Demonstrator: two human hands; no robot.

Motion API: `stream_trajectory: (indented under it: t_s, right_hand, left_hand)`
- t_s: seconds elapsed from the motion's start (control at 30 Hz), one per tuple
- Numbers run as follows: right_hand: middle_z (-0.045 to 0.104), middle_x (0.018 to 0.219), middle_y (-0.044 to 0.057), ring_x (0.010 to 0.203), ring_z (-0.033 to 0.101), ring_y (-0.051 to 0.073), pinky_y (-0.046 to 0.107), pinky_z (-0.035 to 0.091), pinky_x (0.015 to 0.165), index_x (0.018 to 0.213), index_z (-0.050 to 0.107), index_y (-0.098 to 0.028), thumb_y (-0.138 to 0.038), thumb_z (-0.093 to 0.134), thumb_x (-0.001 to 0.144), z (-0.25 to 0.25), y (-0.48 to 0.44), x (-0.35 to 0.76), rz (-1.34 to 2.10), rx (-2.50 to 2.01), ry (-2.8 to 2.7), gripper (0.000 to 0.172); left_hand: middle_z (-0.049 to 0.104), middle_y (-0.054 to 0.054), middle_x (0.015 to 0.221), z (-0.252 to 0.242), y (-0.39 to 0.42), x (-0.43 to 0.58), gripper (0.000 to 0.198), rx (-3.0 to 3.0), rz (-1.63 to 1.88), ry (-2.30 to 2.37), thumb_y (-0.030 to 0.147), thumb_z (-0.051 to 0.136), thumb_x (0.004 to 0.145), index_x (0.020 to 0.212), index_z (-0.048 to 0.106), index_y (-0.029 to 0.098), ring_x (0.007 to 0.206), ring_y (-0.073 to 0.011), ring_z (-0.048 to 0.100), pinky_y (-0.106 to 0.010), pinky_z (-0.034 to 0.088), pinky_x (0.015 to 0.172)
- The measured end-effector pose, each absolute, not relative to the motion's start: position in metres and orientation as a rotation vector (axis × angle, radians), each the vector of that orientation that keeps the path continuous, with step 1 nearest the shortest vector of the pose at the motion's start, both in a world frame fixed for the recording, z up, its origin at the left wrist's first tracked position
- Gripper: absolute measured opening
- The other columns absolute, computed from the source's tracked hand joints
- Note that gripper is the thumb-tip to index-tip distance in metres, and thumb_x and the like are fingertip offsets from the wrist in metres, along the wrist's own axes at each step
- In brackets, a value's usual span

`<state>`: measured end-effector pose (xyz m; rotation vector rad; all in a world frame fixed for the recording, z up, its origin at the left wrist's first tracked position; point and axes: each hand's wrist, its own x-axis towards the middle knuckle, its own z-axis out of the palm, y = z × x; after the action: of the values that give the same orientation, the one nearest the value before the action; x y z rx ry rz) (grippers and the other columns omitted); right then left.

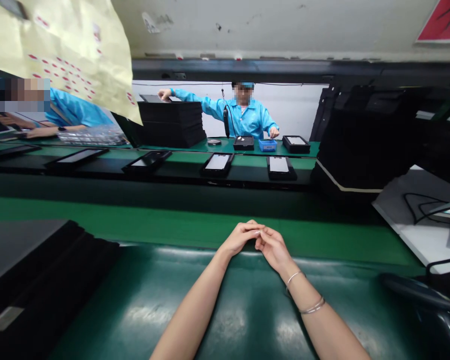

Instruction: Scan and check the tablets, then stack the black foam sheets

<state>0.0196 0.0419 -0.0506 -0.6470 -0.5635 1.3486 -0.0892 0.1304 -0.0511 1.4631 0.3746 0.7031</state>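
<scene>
My left hand [240,238] and my right hand [273,248] meet in front of me, above the near edge of the green conveyor belt [165,214]. Their fingers are bent and press together at the tips. Whether something small lies between them I cannot make out. Two thin silver bracelets [312,306] circle my right wrist and forearm. Both forearms reach over a glossy dark green worktop [243,320]. Past the belt, black trays with pale flat panels, such as this tray [216,164], stand in a row on a dark ledge.
Stacked black trays [33,280] rise at my left; another tall stack [363,140] stands at the right. A dark curved object [416,292] lies right of my arm. Opposite, a person in a blue jacket [247,117] works near a blue bin [267,145]. Yellowish paper [71,50] hangs upper left.
</scene>
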Motion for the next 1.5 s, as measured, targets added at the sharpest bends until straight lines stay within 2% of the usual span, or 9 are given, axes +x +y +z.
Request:
stream_trajectory:
  t_s: [0.63,0.8,1.03,1.17,1.37,1.5]
  right_hand:
    - [0.057,0.059,0.0,0.049,0.051,0.006,0.017,0.042,0.049,0.07,0.062,-0.012,-0.033,0.078,0.063,-0.049,0.043,0.02,1.322,-0.681,-0.532,0.028]
    - [0.055,0.054,-0.001,0.047,0.051,0.006,0.016,0.042,0.048,0.069,0.06,-0.013,-0.036,0.078,0.064,-0.048,0.043,0.019,1.314,-0.673,-0.526,0.03]
    - [0.055,0.054,-0.003,0.046,0.051,0.006,0.016,0.042,0.047,0.068,0.056,-0.014,-0.038,0.079,0.062,-0.046,0.043,0.017,1.317,-0.672,-0.508,0.034]
    - [0.052,0.051,-0.005,0.044,0.05,0.005,0.015,0.041,0.045,0.067,0.054,-0.014,-0.042,0.081,0.055,-0.045,0.047,0.014,1.295,-0.695,-0.473,0.041]
    - [0.052,0.046,-0.005,0.038,0.05,0.007,0.016,0.041,0.039,0.067,0.051,-0.014,-0.051,0.082,0.04,-0.039,0.055,0.009,1.244,-0.784,-0.386,0.055]
    - [0.051,0.044,-0.003,0.035,0.049,0.009,0.019,0.042,0.037,0.065,0.049,-0.014,-0.043,0.08,0.046,-0.032,0.063,0.015,1.259,-0.83,-0.34,0.047]
  left_hand:
    - [0.059,-0.003,0.088,-0.05,0.13,-0.088,0.025,1.436,0.697,0.387,0.031,0.07,0.076,0.091,0.064,0.013,0.077,-0.0151,0.055,-0.032,0.048,0.069]
    - [0.058,-0.004,0.086,-0.047,0.128,-0.089,0.026,1.455,0.699,0.398,0.034,0.07,0.075,0.088,0.065,0.012,0.076,-0.0149,0.055,-0.031,0.047,0.068]
    - [0.06,-0.003,0.084,-0.042,0.125,-0.087,0.029,1.44,0.777,0.444,0.037,0.074,0.069,0.083,0.064,0.013,0.078,-0.0157,0.056,-0.034,0.047,0.073]
    - [0.061,-0.002,0.077,-0.04,0.122,-0.083,0.034,1.395,0.85,0.539,0.04,0.079,0.062,0.073,0.063,0.013,0.072,-0.0141,0.056,-0.031,0.047,0.069]
    - [0.062,0.001,0.063,-0.027,0.12,-0.077,0.045,1.284,0.883,0.76,0.048,0.087,0.037,0.06,0.066,0.016,0.061,-0.0113,0.053,-0.02,0.044,0.055]
    - [0.064,0.003,0.059,-0.016,0.125,-0.071,0.048,1.259,0.804,0.856,0.051,0.087,0.023,0.054,0.067,0.021,0.059,-0.0117,0.054,-0.017,0.045,0.051]
